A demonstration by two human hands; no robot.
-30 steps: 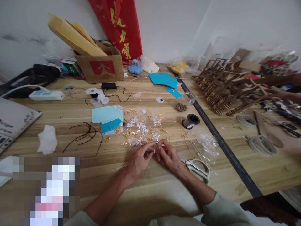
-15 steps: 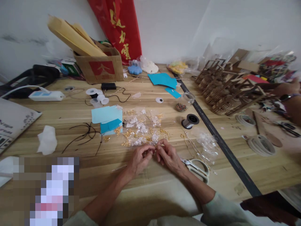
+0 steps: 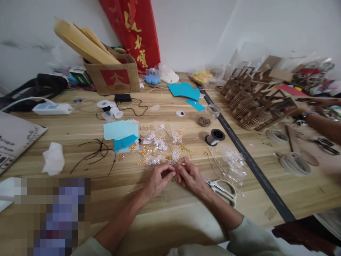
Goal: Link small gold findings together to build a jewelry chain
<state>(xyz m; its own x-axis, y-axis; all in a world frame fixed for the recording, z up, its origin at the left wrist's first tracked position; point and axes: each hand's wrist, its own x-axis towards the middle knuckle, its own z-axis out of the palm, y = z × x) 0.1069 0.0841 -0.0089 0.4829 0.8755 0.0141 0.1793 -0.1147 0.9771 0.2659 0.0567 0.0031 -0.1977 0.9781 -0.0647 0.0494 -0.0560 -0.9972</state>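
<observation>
My left hand (image 3: 157, 180) and my right hand (image 3: 190, 175) meet near the table's front edge, fingertips pinched together on a tiny gold metal piece (image 3: 174, 176) between them. Just beyond the fingers lies a scatter of small gold and silver findings (image 3: 160, 149) in clear bags. White-handled scissors (image 3: 223, 190) lie just right of my right hand. A thin chain piece (image 3: 134, 190) lies left of my left hand.
Blue paper sheets (image 3: 121, 133), black cords (image 3: 96, 153), a wire spool (image 3: 214, 137), a bead jar (image 3: 209, 115), a cardboard box (image 3: 114, 73) and a power strip (image 3: 52, 107) lie about. Wooden lattice frames (image 3: 255, 103) stand at right, where another person's arm (image 3: 323, 124) reaches.
My hands stay pinched together in the same spot, fingers shifting slightly. The other person's arm at the right edge has moved lower and further in.
</observation>
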